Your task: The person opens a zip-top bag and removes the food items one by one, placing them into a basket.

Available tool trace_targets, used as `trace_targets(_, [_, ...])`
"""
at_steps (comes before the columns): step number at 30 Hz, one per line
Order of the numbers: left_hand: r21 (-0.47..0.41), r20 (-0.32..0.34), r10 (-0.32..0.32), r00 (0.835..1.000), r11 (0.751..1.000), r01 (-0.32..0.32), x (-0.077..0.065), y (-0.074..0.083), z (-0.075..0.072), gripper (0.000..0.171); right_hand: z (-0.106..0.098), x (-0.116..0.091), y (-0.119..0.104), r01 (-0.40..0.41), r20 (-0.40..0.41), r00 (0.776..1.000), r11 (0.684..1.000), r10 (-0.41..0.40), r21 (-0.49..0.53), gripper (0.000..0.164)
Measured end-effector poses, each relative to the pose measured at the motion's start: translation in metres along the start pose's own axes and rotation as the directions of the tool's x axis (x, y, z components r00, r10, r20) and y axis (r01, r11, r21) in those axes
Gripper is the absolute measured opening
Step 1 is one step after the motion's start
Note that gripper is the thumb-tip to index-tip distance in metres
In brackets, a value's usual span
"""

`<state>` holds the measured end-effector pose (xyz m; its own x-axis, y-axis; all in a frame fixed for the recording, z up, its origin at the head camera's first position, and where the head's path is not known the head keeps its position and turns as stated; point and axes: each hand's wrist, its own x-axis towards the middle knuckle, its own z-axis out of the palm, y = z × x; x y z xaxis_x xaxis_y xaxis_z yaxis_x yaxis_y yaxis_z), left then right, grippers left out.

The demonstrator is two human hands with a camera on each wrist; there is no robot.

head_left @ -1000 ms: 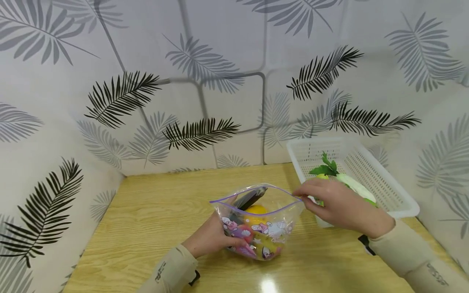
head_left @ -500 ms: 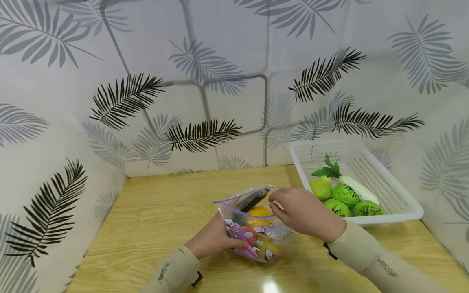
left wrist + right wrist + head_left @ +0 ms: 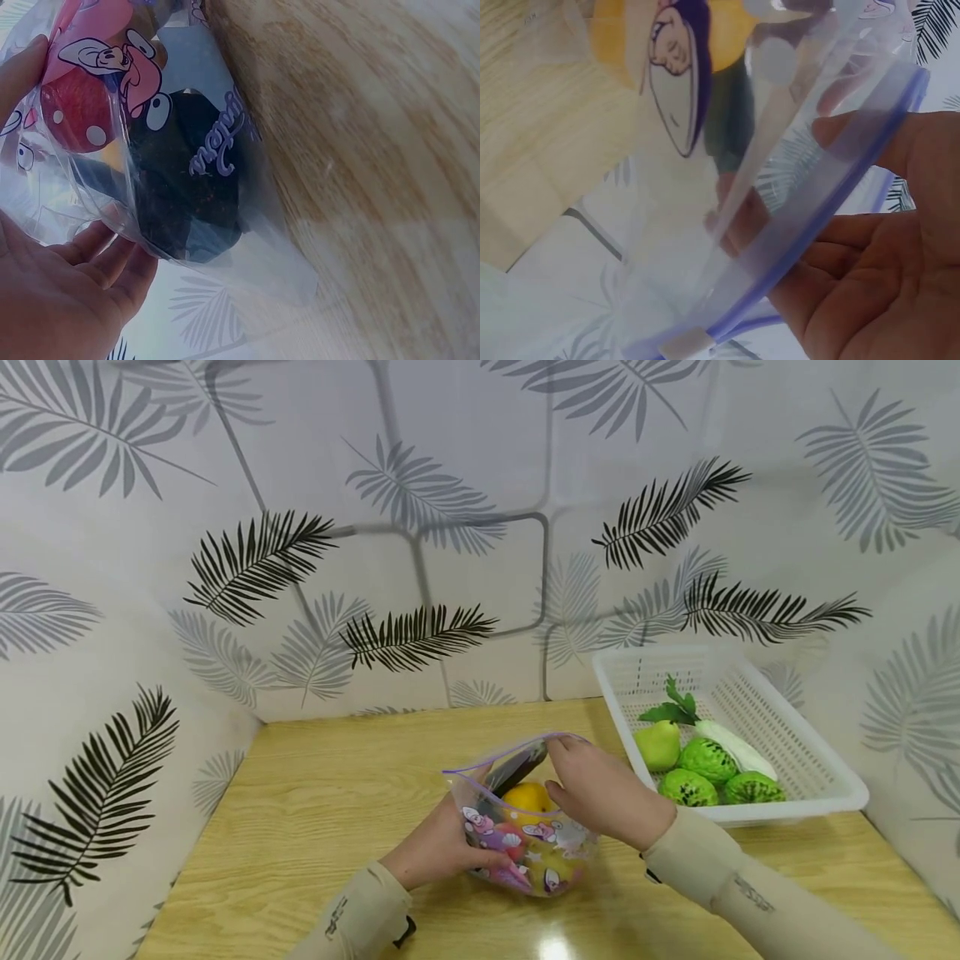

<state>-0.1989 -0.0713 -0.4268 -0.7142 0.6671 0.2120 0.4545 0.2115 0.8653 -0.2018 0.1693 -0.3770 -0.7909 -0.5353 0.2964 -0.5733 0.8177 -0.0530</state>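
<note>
A clear zip bag (image 3: 551, 831) with a purple rim and cartoon print stands on the table with its mouth open. Inside it show an orange round fruit (image 3: 527, 796), a red fruit (image 3: 79, 112) and a long dark vegetable (image 3: 517, 770) leaning toward the rim. My left hand (image 3: 438, 852) grips the bag's left side, thumb in front; its fingers are mostly hidden behind. My right hand (image 3: 611, 793) is at the bag's mouth. In the right wrist view its thumb and fingers are spread apart, fingers seen through the plastic. A white slider (image 3: 688, 345) sits on the rim.
A white plastic basket (image 3: 817, 808) stands on the right of the wooden table (image 3: 322, 793). It holds a green pear (image 3: 660, 745), several bumpy green fruits (image 3: 708, 760), a long white vegetable (image 3: 738, 750) and green leaves. A leaf-patterned cloth (image 3: 465, 568) hangs behind.
My right hand has left the bag's right corner and moved left into its mouth, toward the dark vegetable's tip. More of the basket's contents now shows. My left hand keeps its hold.
</note>
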Motion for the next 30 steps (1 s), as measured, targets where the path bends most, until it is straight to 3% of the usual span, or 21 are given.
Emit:
trace_targets(8, [0.019,-0.013,-0.113,0.994,0.993,0.113,0.000,-0.001,0.002,0.111,0.005,0.006,0.007,0.028,0.025,0.999,0.999,-0.028,0.016,0.045])
trace_targets(14, [0.038,-0.022,-0.090,0.996,0.995,0.091,0.001,-0.018,0.004,0.113,0.008,0.008,0.008,0.028,0.024,0.999,0.999,-0.027,-0.018,0.051])
trace_targets(20, [0.109,-0.045,-0.076,0.996,0.991,0.081,0.003,-0.037,0.005,0.119,0.009,0.007,0.007,0.046,-0.007,0.999,0.999,-0.046,-0.021,0.041])
trace_targets(30, [0.147,-0.069,-0.084,0.994,0.985,0.094,0.001,-0.038,0.005,0.116,0.012,0.012,0.006,0.067,0.010,0.998,0.996,-0.067,-0.054,0.022])
